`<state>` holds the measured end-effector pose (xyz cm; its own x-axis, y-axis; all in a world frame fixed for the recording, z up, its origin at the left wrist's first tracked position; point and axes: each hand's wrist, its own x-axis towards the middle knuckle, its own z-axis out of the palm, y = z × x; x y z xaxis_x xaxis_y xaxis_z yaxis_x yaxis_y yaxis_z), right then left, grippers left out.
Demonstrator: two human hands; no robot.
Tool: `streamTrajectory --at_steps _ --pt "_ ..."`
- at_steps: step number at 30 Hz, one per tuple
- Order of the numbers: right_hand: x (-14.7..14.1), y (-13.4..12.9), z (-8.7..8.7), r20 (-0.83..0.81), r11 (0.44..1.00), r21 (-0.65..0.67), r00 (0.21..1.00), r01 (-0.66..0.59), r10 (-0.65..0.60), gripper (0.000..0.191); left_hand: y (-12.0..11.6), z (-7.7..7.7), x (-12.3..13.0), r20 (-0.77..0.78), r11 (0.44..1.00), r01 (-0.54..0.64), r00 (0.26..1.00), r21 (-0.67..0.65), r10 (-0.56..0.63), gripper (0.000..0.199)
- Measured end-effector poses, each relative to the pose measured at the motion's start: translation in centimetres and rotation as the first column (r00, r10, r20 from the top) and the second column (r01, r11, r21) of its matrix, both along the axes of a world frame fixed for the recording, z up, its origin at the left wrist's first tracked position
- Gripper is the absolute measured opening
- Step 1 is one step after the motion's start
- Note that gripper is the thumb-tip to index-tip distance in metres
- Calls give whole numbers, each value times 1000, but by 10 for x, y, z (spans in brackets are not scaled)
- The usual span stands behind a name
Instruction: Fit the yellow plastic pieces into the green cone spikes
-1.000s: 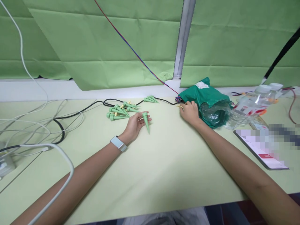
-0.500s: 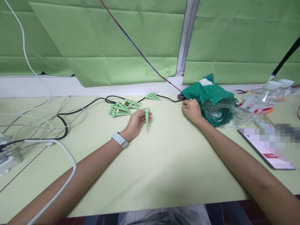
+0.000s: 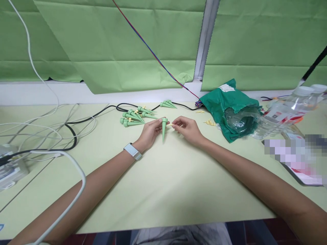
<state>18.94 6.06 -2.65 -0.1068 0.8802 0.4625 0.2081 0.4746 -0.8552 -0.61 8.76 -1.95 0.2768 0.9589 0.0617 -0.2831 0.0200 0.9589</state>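
Observation:
My left hand [image 3: 152,132] is closed on a green plastic watering spike [image 3: 164,129], held upright with its tip pointing down. Between the thumb and fingers of my right hand [image 3: 187,129] is a small yellow valve piece [image 3: 169,125]. Its inner end meets the side of the spike just below the cap; whether it sits in a hole I cannot tell. Left of my left hand lies a pile of green spikes [image 3: 134,117], several with yellow pieces attached. More yellow valve pieces [image 3: 209,123] are on the table to the right of my right hand.
Other green spikes [image 3: 168,103] lie at the back beside a black cable [image 3: 187,107]. A torn green bag [image 3: 219,102], clear bottles [image 3: 278,109] and a tablet [image 3: 298,172] occupy the right. White cables [image 3: 83,183] and a power strip [image 3: 12,170] are at the left.
My right hand has moved left from beside the green bag to the spike, bringing a yellow valve piece. The loose yellow pieces it covered now show. My left hand still holds the spike.

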Motion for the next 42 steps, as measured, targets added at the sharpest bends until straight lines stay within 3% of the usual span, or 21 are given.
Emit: streamTrajectory --at_steps 7,13,17,23,32,42 --pt "-3 -5 -5 2 998 65 1000 19 -19 14 0 -1 0 -27 999 30 999 12 -29 34" --pt "-1 -8 -3 101 988 153 994 35 -51 11 0 -3 -2 -62 997 63 996 36 -61 37" --pt "3 -8 -3 163 983 181 985 24 -54 12 -1 -1 -5 -47 995 103 994 -10 -104 40" --pt "6 -4 -6 120 984 172 991 45 -66 9 0 2 -9 -33 987 142 989 -79 -145 42" --pt "13 -9 0 293 962 269 956 -48 -34 17 6 -2 -15 -77 977 199 976 -74 -205 37" --pt "11 -5 -4 172 979 199 985 -41 6 10 5 -3 -16 -97 965 253 961 -69 -259 44"
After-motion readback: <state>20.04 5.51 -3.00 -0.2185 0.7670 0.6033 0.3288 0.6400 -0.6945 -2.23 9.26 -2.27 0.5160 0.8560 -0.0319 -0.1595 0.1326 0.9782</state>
